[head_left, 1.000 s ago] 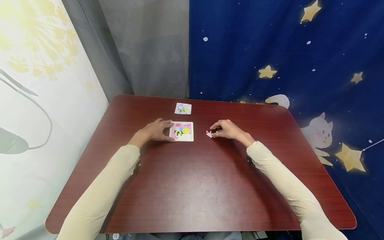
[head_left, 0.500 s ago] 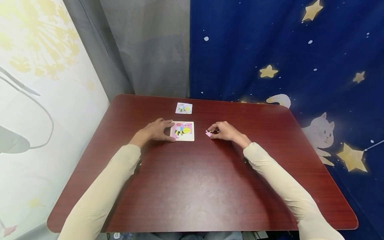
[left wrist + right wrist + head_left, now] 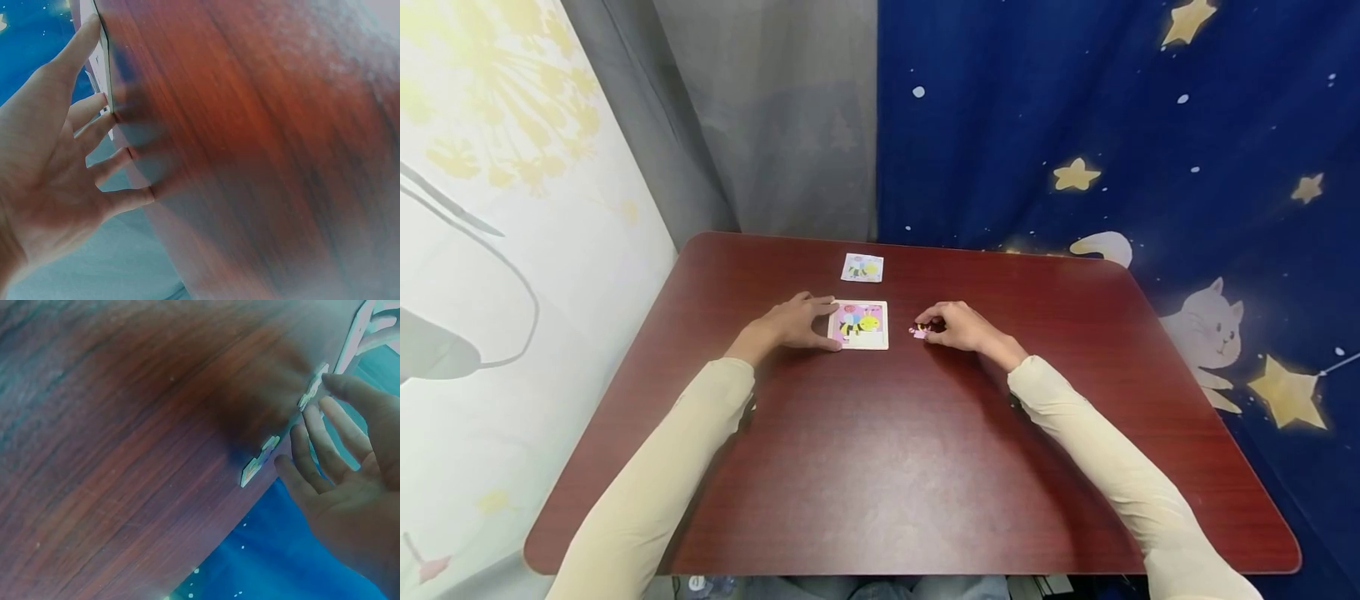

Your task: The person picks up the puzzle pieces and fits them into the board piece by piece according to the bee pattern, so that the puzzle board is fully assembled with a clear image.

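A square bee puzzle [image 3: 859,325] in a pale frame lies on the table, with a bare pale patch at its lower right. My left hand [image 3: 795,322] rests at its left side, thumb and index finger touching the near and far corners, fingers fairly straight. In the left wrist view the puzzle's edge [image 3: 107,62] shows thinly beyond the thumb. To the right, my right hand [image 3: 964,326] pinches a small pink puzzle piece [image 3: 920,332] between thumb and fingers, low at the tabletop. A second puzzle piece [image 3: 259,462] lies under the right hand's outer fingers.
A paper card [image 3: 862,268] with the same bee picture lies beyond the puzzle. The dark red table [image 3: 880,467] has rounded corners. A grey curtain [image 3: 790,117] and a blue starry curtain [image 3: 985,150] hang behind it; a pale patterned wall [image 3: 512,275] stands at left.
My right hand has drawn slightly left with the pink piece, which has turned a little. The left hand stays at the puzzle. The head view has shifted slightly.
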Demonstrator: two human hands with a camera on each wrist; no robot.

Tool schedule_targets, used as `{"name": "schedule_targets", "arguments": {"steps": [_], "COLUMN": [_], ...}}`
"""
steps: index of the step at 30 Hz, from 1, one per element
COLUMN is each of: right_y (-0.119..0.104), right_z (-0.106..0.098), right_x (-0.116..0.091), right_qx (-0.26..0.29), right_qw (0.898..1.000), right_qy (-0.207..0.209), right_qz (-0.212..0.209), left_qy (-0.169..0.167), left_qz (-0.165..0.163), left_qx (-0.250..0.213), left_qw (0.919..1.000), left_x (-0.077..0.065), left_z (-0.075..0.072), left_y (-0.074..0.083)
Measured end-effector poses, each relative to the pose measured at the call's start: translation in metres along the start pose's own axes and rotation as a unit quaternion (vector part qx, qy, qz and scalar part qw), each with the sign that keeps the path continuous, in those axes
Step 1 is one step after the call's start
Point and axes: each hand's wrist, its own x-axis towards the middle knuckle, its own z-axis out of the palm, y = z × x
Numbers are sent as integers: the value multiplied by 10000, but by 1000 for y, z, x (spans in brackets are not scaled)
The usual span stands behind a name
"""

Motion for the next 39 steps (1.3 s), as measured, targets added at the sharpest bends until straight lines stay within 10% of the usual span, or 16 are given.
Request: {"name": "schedule_targets", "arguments": {"steps": [39], "right_y": [-40], "right_z": [11], "right_x": [34], "right_qx": [-99], "right_qw": [9988], "right_qy": [-156], "right_qz": [-462], "left_qy": [42], "left_qz": [38], "left_qx": [98], "left_qw": [9999], "left_x": [0], "left_z": [2], "left_y": [0]}}
